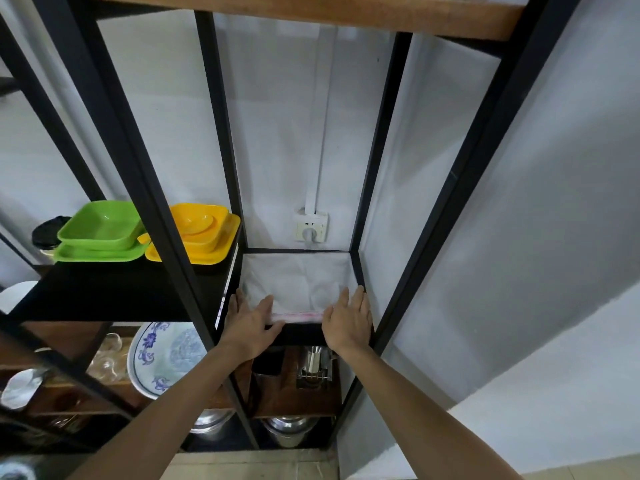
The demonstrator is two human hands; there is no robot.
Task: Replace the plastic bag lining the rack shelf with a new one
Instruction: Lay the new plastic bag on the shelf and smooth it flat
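Clear plastic, the bag (299, 284) lies flat on the black shelf (360, 271) of the metal rack (149, 161) before a white wall (277, 133). Your left hand (251, 323) and right hand (348, 320) press its front edge, fingers spread flat, gripping nothing.

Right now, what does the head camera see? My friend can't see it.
Two hands, left and right, press a clear plastic bag flat on a black rack shelf. Green and yellow dishes sit on the shelf to the left.
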